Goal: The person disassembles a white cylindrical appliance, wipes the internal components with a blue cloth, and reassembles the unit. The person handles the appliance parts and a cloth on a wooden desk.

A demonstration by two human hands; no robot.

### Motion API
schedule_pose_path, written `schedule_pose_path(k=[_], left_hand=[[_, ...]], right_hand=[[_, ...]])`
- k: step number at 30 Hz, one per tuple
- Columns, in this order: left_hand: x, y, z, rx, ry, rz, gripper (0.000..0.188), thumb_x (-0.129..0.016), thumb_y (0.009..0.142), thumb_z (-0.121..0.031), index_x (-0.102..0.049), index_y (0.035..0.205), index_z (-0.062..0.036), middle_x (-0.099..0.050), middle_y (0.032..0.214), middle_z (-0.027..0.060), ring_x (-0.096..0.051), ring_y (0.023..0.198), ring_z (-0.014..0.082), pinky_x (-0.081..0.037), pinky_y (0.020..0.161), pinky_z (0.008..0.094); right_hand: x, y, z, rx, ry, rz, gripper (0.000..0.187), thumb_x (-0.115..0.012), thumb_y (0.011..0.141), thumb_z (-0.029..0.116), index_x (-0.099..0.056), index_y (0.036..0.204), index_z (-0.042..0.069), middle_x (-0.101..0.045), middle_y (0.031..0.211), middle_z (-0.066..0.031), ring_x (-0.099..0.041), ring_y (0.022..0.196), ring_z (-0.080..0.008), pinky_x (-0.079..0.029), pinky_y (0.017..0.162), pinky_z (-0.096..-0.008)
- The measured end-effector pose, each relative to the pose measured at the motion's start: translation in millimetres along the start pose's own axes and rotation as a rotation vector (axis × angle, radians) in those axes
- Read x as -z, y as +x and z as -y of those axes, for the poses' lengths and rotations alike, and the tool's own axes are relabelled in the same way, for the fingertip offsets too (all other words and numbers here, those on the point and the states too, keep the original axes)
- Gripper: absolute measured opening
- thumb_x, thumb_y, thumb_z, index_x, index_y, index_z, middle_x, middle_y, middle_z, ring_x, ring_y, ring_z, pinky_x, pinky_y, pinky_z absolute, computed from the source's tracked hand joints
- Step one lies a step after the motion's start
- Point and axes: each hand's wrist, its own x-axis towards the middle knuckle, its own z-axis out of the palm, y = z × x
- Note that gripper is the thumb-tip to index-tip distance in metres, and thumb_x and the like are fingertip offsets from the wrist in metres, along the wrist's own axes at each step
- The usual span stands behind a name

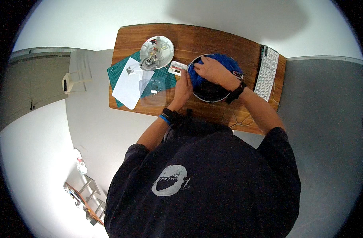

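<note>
A round dark pot-like shell [211, 91] with a pale metal rim lies on the wooden table in front of me. Blue cloth [228, 62] is bunched over its far part. My right hand [213, 71] presses down into the cloth with bent fingers, gripping it. Against the shell's left rim, my left hand [183, 89] steadies it, its fingertips partly hidden. Just beyond that hand sits a small white control panel [176, 68] with a dark display. Farther left is a round white appliance base [164, 50] with exposed wires and metal parts.
A green cutting mat [118, 70] carries a white sheet of paper [130, 87] and a clear plastic tray [159, 99] holding small dark bits. At the right stands a white keyboard [267, 71]. A cable [241, 121] lies near the table's front edge [217, 119].
</note>
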Motion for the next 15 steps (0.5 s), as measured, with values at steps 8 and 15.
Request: schedule_pose_path(k=[8,15], left_hand=[[6,14,3,0.0,-0.129,-0.101,0.023,-0.045,0.112,-0.025,-0.046,0.122,-0.0053,-0.071,0.103,0.0313,-0.066,0.096,0.0545,-0.051,0.076,0.0611],[3,18,-6,-0.019,-0.053,0.002,0.028,-0.045,0.112,-0.029,-0.05,0.12,-0.0036,-0.07,0.108,0.0308,-0.067,0.099,0.0531,-0.052,0.08,0.0568]], right_hand=[[-1,-44,42,0.123,0.176,-0.051,0.034,-0.072,0.085,0.009,-0.072,0.119,0.007,-0.057,0.144,-0.0093,-0.042,0.144,-0.0446,-0.048,0.113,-0.0486],[25,-78,56,-0.137,0.341,0.207,0.062,-0.082,0.071,0.002,-0.063,0.129,0.01,-0.058,0.136,-0.0081,-0.056,0.13,-0.0381,-0.054,0.104,-0.047]])
